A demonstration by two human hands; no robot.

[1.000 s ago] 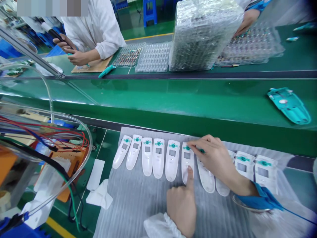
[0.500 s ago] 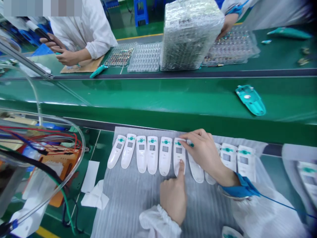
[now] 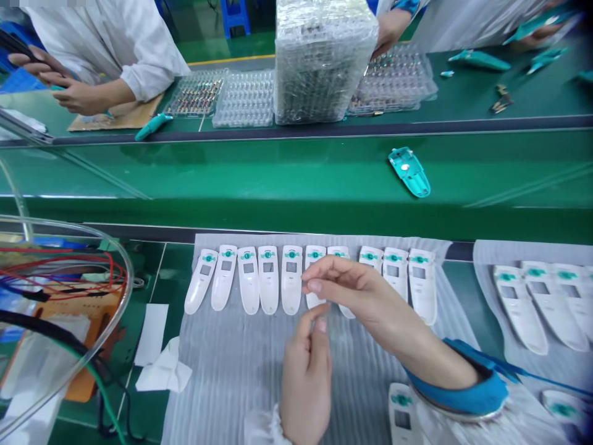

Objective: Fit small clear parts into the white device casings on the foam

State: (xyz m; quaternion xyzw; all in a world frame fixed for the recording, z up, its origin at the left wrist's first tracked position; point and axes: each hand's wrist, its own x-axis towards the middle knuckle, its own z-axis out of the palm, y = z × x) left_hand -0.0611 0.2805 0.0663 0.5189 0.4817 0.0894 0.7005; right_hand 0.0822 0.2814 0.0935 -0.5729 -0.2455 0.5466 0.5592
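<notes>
A row of white elongated plastic casings (image 3: pixel 291 287), each with a small grey window and green print, lies on a white foam sheet (image 3: pixel 222 383). My right hand (image 3: pixel 352 287) hovers over the row's middle, thumb and fingertips drawn together; whatever they may pinch is too small to make out. It partly covers a casing (image 3: pixel 315 252) and its neighbour to the right. Just below, my left hand (image 3: pixel 308 377) has its index finger and thumb brought close, near the right fingertips. Anything between them cannot be made out.
More casings (image 3: pixel 521 309) lie on a second foam sheet at right. One casing (image 3: pixel 402 414) lies near my right wrist strap. Wires and tubing (image 3: pixel 106 272) crowd the left, beside white paper (image 3: pixel 152 334). A teal shell (image 3: pixel 410 173) rests beyond; co-workers sit across.
My left index finger has lifted off a casing and drawn toward the thumb. My right hand has come away from the casings' upper ends toward the left hand. The view has shifted right.
</notes>
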